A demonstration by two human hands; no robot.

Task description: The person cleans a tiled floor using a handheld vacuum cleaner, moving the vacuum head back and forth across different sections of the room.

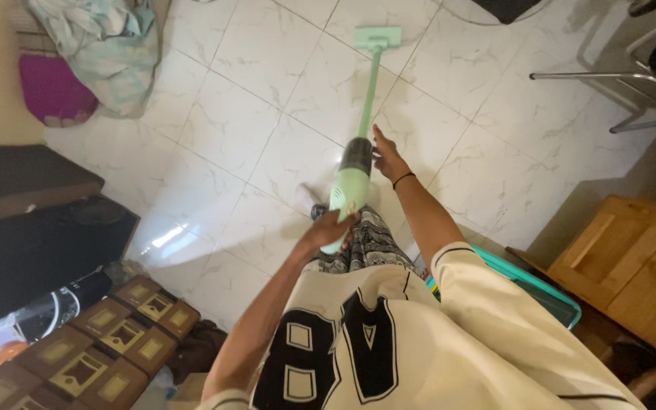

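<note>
While the left hand (pixel 330 225) is gripping the handle of the pale green stick vacuum (pixel 352 181), the right hand (pixel 389 158) is resting open against its dark canister. Brown patterned boxes (pixel 89 342) are lying near left. Farther out, the vacuum's flat head (pixel 377 37) is sitting on the white tiled floor (pixel 252 99), which looks already clean there; how much is left cannot be judged. A heaped cloth (pixel 100 45) is lying far left.

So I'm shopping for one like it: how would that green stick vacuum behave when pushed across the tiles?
The green stick vacuum probably feels light, since the left hand alone grips it. Its thin straight tube looks stiff, so pushes should carry to the flat floor head. The bulk sits near the grip, so it would likely tip if let go.
</note>
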